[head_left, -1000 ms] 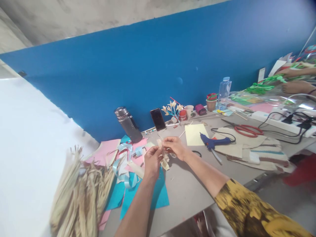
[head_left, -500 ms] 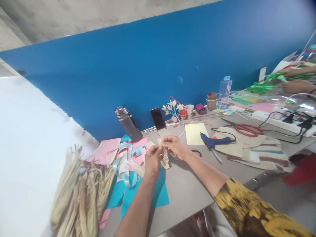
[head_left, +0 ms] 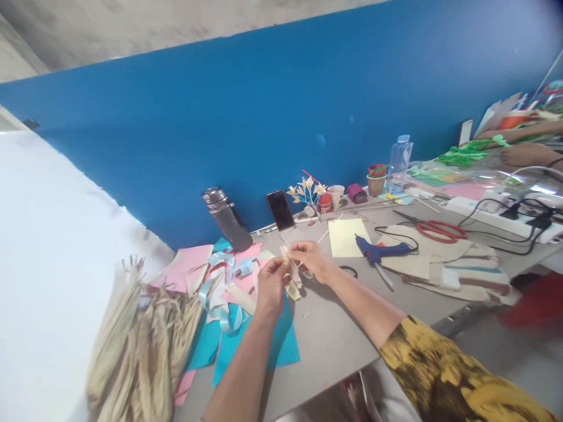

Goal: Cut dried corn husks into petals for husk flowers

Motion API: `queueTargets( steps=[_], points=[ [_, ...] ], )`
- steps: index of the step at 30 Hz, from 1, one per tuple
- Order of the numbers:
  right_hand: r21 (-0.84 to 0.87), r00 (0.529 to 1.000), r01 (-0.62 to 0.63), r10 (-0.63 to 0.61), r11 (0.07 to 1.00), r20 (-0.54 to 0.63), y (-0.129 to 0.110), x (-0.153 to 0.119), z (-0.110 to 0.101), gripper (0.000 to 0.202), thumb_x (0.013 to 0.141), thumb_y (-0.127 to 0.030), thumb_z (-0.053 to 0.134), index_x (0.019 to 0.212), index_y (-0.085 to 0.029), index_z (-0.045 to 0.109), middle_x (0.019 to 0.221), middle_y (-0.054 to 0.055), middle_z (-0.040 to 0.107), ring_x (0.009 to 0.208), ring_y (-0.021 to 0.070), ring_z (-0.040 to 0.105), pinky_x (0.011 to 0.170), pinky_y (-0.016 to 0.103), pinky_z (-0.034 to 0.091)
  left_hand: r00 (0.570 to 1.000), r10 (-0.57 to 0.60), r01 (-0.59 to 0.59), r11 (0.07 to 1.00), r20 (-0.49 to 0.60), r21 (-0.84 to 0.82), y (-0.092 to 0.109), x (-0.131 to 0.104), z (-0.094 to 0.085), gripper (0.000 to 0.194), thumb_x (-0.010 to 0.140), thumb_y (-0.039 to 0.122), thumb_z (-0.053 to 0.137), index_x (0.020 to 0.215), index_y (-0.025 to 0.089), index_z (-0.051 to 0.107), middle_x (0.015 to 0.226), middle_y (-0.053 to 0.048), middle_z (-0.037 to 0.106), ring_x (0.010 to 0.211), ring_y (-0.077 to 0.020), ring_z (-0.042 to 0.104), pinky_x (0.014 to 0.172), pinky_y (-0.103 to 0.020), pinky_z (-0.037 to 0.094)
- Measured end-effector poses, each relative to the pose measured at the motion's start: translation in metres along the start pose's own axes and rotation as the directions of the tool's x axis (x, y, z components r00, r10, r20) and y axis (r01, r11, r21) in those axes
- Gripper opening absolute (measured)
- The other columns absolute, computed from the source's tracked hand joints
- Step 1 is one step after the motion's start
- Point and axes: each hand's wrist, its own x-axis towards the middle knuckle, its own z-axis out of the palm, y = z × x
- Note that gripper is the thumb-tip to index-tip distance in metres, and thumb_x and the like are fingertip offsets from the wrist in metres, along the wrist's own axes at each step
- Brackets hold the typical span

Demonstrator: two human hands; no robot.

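Observation:
Above the middle of the grey table, my left hand (head_left: 271, 286) and my right hand (head_left: 309, 260) meet fingertip to fingertip. Both pinch a small pale piece of corn husk (head_left: 293, 288), whose crinkled end hangs below the fingers. My fingers partly hide its upper part. A teal sheet (head_left: 285, 340) lies beneath my left forearm. To the left, a big bundle of dried corn husks (head_left: 145, 351) rests at the table's side, beside pale blue ribbon (head_left: 226, 319) and husk scraps on pink sheets (head_left: 189, 266).
Behind my hands stand a grey flask (head_left: 229, 220), a phone (head_left: 280, 210) and a husk flower bunch (head_left: 308, 193). On the right lie a blue glue gun (head_left: 380, 251), red-handled scissors (head_left: 440, 230), gloves (head_left: 444, 264) and a power strip (head_left: 484, 212). Another person's hand (head_left: 525, 154) shows far right.
My hands keep almost the same pinch on the corn husk. The view has shifted very slightly. At the far right, the other person's arms have moved a little.

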Motion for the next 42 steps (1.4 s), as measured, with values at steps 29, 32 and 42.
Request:
queueTargets(
  steps=[29, 32, 42],
  points=[
    [0.054, 0.986, -0.073, 0.064, 0.996, 0.154, 0.007, 0.004, -0.006, 0.023, 0.065, -0.035, 0.076, 0.066, -0.015, 0.065, 0.051, -0.003, 0.055, 0.042, 0.0057, 0.039, 0.04, 0.02, 0.024, 0.999, 0.001, -0.003, 0.999, 0.047, 0.043, 0.016, 0.005, -0.005, 0.022, 0.057, 0.026, 0.079, 0.061, 0.015, 0.06, 0.059, 0.002, 0.059, 0.054, -0.0083, 0.053, 0.057, -0.021, 0.04],
    [0.041, 0.981, -0.07, 0.061, 0.997, 0.186, 0.0, 0.0, -0.007, 0.025, 0.068, -0.039, 0.073, 0.071, -0.015, 0.066, 0.057, -0.003, 0.057, 0.047, 0.0068, 0.044, 0.041, 0.019, 0.025, 1.0, -0.005, 0.006, 1.0, 0.027, -0.011, 0.018, 0.005, -0.005, 0.024, 0.056, 0.028, 0.08, 0.063, 0.016, 0.06, 0.06, 0.002, 0.061, 0.056, -0.0093, 0.055, 0.06, -0.022, 0.042],
    [-0.194, 0.996, -0.003, 0.019, 0.981, 0.082, -0.012, -0.008, 0.001, 0.016, 0.07, -0.026, 0.069, 0.062, -0.015, 0.061, 0.05, -0.006, 0.049, 0.045, 0.0063, 0.039, 0.043, 0.019, 0.027, 0.999, -0.039, 0.043, 0.99, 0.032, -0.131, 0.021, 0.001, -0.004, 0.027, 0.055, 0.026, 0.08, 0.067, 0.017, 0.058, 0.064, 0.003, 0.062, 0.062, -0.011, 0.058, 0.061, -0.023, 0.045]
  ],
)
